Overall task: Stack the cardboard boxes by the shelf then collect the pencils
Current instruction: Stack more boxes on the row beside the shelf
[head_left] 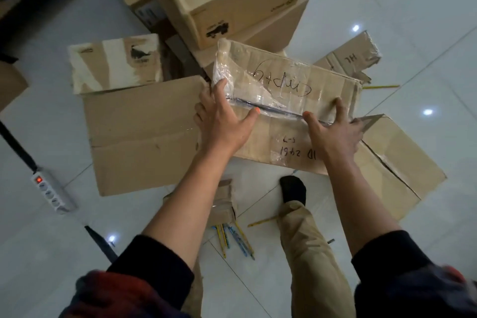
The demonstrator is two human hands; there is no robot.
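Both hands, left (222, 121) and right (335, 129), press spread fingers on the taped box (284, 100) before the stack (232, 2). Risk: glossy tape slips; pencils (233, 239) underfoot roll.

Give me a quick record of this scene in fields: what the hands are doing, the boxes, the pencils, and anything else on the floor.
left hand: open, fingers spread on the taped box
right hand: open, on the same box
taped box: handwriting on top, resting on other boxes
stacked boxes: behind it
flat box: on floor, left
pencils: cluster by small carton, not yet collected
stray pencil: right
power strip: left, light on
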